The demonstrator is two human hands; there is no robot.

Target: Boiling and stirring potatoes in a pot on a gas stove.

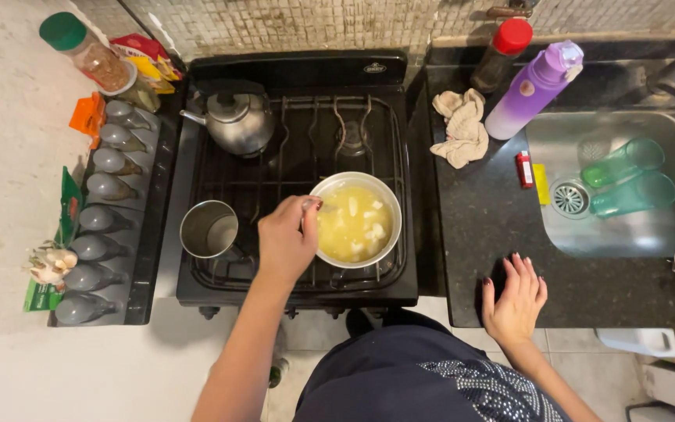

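A round pot (391, 205) holding yellow liquid with white chunks sits on the front right burner of a black gas stove (298, 78). My left hand (287, 239) hovers at the pot's left rim, fingers closed on a thin utensil handle that dips into the liquid; the utensil's end is hidden. My right hand (516, 298) rests flat, fingers spread, on the black counter (494, 227) near its front edge.
A steel kettle (237, 119) stands back left, an empty steel cup (208, 229) front left. Bottles (103, 219) line a rack at left. A cloth (461, 126), purple bottle (531, 92) and red lighter (523, 169) lie beside the sink (666, 234), which holds two green glasses (628, 178).
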